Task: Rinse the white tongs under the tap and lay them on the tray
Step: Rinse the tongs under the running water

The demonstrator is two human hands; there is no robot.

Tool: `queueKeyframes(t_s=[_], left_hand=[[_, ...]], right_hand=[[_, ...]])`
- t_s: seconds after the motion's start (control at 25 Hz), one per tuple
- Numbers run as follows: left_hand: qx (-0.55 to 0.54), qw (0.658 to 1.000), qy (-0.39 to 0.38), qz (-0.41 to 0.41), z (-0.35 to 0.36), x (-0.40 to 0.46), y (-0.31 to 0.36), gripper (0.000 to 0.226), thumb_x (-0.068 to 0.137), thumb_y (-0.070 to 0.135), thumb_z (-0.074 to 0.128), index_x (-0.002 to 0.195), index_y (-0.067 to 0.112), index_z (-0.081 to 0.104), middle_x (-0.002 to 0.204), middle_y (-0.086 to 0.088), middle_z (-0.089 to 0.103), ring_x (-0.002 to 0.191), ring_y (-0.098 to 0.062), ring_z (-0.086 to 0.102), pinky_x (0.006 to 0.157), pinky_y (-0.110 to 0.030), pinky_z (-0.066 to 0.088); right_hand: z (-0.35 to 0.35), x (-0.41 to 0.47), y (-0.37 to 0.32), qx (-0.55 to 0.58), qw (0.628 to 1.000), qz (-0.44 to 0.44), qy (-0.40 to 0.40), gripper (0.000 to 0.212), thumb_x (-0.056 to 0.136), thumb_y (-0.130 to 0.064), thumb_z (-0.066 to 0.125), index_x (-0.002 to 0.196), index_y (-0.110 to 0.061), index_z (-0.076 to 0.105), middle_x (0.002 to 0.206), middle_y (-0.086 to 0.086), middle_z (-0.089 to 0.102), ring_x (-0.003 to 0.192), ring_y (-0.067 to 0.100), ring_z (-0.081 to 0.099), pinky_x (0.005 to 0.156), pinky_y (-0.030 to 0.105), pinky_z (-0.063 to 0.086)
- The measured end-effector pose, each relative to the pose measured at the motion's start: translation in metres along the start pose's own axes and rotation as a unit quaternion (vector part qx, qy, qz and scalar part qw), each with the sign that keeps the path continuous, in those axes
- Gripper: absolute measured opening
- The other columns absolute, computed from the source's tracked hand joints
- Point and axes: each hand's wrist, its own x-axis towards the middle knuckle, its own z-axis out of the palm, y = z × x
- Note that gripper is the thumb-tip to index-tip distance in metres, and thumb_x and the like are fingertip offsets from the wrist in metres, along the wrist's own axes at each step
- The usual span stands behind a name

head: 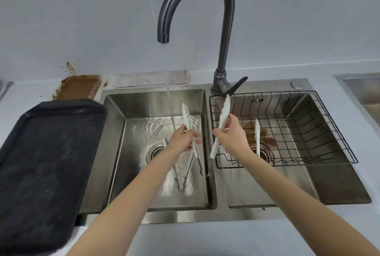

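Note:
Water runs from the dark curved tap [164, 35] into the left sink basin [117, 138]. My left hand [183, 140] grips white tongs [188, 117] beside the stream, their tips pointing up. Over the divider between the basins, my right hand [230, 134] holds a second pair of white tongs [223, 115]. Another white tong piece [257, 134] stands in the right basin. Metal tongs [182, 175] lie on the left basin's floor. The black tray [47, 152] lies on the counter left of the sink.
A black wire basket [308, 124] sits in the right basin, with a brown stain near its drain. A dirty brown tray [78, 87] and a folded cloth [152, 78] lie behind the sink. The tap lever [236, 86] points right. Another sink edge shows far right.

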Motion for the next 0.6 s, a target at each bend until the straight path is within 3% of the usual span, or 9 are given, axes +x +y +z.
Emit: queueKeyframes(t_s=[0.08, 0.16, 0.28, 0.44, 0.6], left_hand=[[-0.022, 1.0, 0.011, -0.007, -0.018, 0.001, -0.006, 0.039, 0.097, 0.009, 0.032, 0.136, 0.011, 0.037, 0.108, -0.007, 0.061, 0.076, -0.012, 0.063, 0.079, -0.029, 0.051], [-0.048, 0.998, 0.026, -0.009, -0.03, 0.004, -0.006, 0.039, 0.096, 0.008, 0.033, 0.134, 0.009, 0.04, 0.11, -0.009, 0.059, 0.081, -0.016, 0.063, 0.068, -0.025, 0.05], [-0.104, 0.994, 0.042, -0.017, -0.044, 0.015, -0.003, 0.037, 0.097, 0.01, 0.035, 0.131, 0.003, 0.045, 0.116, -0.011, 0.057, 0.082, -0.016, 0.063, 0.065, -0.024, 0.05], [-0.196, 0.979, 0.062, 0.004, -0.059, 0.031, 0.008, 0.023, 0.097, 0.016, 0.041, 0.119, 0.013, 0.047, 0.099, -0.004, 0.059, 0.077, -0.013, 0.062, 0.073, -0.027, 0.051], [-0.205, 0.978, 0.046, -0.005, -0.061, 0.051, 0.014, 0.034, 0.097, 0.025, 0.043, 0.129, 0.016, 0.047, 0.106, -0.004, 0.06, 0.08, -0.013, 0.064, 0.067, -0.025, 0.053]], right_hand=[[0.018, -0.003, -0.007, -0.01, 1.0, -0.012, -0.015, 0.062, 0.088, -0.016, 0.056, 0.142, -0.008, 0.027, 0.109, 0.009, 0.057, 0.085, 0.016, 0.053, 0.063, 0.023, 0.042], [0.033, -0.004, -0.012, -0.013, 0.999, -0.025, -0.016, 0.058, 0.087, -0.017, 0.056, 0.139, -0.009, 0.031, 0.094, 0.007, 0.06, 0.072, 0.013, 0.052, 0.055, 0.02, 0.04], [0.049, -0.001, -0.018, -0.016, 0.999, -0.033, -0.012, 0.045, 0.089, -0.017, 0.054, 0.129, -0.005, 0.038, 0.067, -0.003, 0.042, 0.056, 0.007, 0.041, 0.048, 0.016, 0.035], [0.061, 0.007, -0.023, -0.023, 0.999, -0.035, 0.001, 0.018, 0.091, -0.017, 0.051, 0.104, -0.015, 0.038, 0.064, -0.004, 0.039, 0.051, 0.008, 0.039, 0.041, 0.013, 0.034], [0.064, 0.015, -0.022, -0.012, 1.0, -0.012, 0.004, 0.013, 0.093, -0.015, 0.048, 0.1, -0.013, 0.037, 0.063, -0.003, 0.037, 0.051, 0.009, 0.038, 0.046, 0.017, 0.033]])
